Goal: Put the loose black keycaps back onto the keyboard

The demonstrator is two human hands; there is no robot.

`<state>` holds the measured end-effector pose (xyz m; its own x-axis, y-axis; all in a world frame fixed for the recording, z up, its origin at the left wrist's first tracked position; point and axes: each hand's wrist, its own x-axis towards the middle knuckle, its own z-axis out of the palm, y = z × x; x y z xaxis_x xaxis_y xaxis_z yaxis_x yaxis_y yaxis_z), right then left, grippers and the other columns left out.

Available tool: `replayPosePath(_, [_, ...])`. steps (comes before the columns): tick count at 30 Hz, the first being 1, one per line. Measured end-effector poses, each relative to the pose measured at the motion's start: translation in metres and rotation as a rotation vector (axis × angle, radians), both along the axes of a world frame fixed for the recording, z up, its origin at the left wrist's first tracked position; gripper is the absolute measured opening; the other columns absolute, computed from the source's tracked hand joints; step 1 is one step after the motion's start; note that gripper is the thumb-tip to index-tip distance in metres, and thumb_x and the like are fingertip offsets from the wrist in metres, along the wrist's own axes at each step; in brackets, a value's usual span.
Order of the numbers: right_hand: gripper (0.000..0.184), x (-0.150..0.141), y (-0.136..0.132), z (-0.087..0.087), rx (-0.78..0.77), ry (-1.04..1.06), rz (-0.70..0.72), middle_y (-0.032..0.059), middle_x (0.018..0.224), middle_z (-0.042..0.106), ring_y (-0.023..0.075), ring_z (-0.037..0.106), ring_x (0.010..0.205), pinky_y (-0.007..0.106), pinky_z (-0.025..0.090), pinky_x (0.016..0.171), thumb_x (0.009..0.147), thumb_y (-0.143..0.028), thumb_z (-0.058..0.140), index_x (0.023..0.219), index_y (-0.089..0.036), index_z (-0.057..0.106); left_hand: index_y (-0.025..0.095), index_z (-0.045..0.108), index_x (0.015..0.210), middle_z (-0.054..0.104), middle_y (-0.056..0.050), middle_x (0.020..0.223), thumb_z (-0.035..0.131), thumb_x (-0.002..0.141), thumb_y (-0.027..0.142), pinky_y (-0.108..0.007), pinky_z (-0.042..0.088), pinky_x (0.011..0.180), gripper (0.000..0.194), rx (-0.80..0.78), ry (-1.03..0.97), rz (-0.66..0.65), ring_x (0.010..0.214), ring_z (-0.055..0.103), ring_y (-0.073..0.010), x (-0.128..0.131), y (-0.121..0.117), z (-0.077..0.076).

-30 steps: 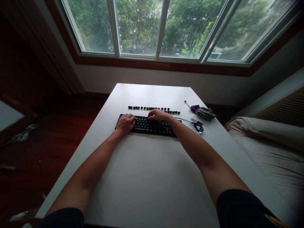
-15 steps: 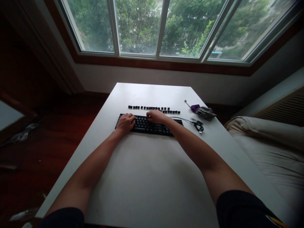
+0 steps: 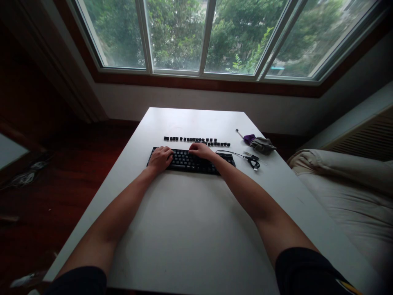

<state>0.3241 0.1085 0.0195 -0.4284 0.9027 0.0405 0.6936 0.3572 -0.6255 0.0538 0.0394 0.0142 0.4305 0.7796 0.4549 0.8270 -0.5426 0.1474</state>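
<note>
A black keyboard (image 3: 187,161) lies across the middle of the white table (image 3: 190,229). My left hand (image 3: 160,157) rests on its left end with the fingers curled down over the keys, holding it steady. My right hand (image 3: 200,150) sits on the upper middle rows, fingers bunched in a pinch; what they hold is too small to make out. Just beyond the keyboard, a row of several loose black keycaps (image 3: 184,139) lies in a line on the table.
A black cable (image 3: 252,162) coils at the keyboard's right end. Further right lie a purple-handled tool (image 3: 249,138) and a grey cloth (image 3: 263,145). A cushioned seat (image 3: 344,192) borders the table on the right, a dark wooden floor on the left, windows ahead.
My right hand has drawn back from the keycap row onto the keyboard's upper rows and shifted slightly left, uncovering the keyboard's right end. The left hand has stayed put.
</note>
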Motion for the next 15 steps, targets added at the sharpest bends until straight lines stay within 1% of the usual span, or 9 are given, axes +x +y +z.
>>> replayPosePath(3, [0.023,-0.0003,0.0032,-0.0067,0.003,-0.002,-0.042,0.0033,0.091,0.073,0.0153,0.065,0.081,0.024,0.047,0.072,0.087,-0.041,0.069,0.093,-0.019,0.073,0.025,0.068,0.106,0.067,-0.008,0.110,0.049,0.096,0.028,-0.044,0.046,0.095,0.022,0.006,-0.001,-0.002,0.103,0.058,-0.0262,-0.0001,0.0001,-0.0003])
replayPosePath(5, [0.024,-0.0020,0.0045,-0.0095,0.006,-0.017,-0.050,0.0029,0.089,0.072,0.0150,0.064,0.080,0.024,0.046,0.070,0.086,-0.043,0.069,0.091,-0.019,0.072,0.025,0.068,0.106,0.067,-0.008,0.110,0.050,0.096,0.028,-0.044,0.046,0.094,0.022,0.006,-0.002,-0.001,0.103,0.058,-0.0263,-0.0003,0.0003,-0.0005])
replayPosePath(11, [0.023,-0.0064,0.0060,-0.0108,0.013,-0.068,-0.020,0.0023,0.089,0.070,0.0140,0.061,0.079,0.023,0.043,0.068,0.088,-0.041,0.068,0.089,-0.019,0.068,0.024,0.068,0.106,0.067,-0.008,0.110,0.050,0.096,0.028,-0.044,0.045,0.094,0.022,0.010,0.008,0.003,0.102,0.058,-0.0265,-0.0003,0.0005,-0.0009])
replayPosePath(15, [0.018,-0.0071,0.0058,-0.0100,0.072,-0.117,0.010,0.0030,0.094,0.069,0.0147,0.061,0.083,0.023,0.041,0.069,0.087,-0.036,0.070,0.088,-0.019,0.067,0.024,0.068,0.106,0.067,-0.008,0.111,0.049,0.096,0.028,-0.044,0.045,0.094,0.021,0.010,0.014,-0.002,0.102,0.058,-0.0264,-0.0004,0.0006,-0.0008])
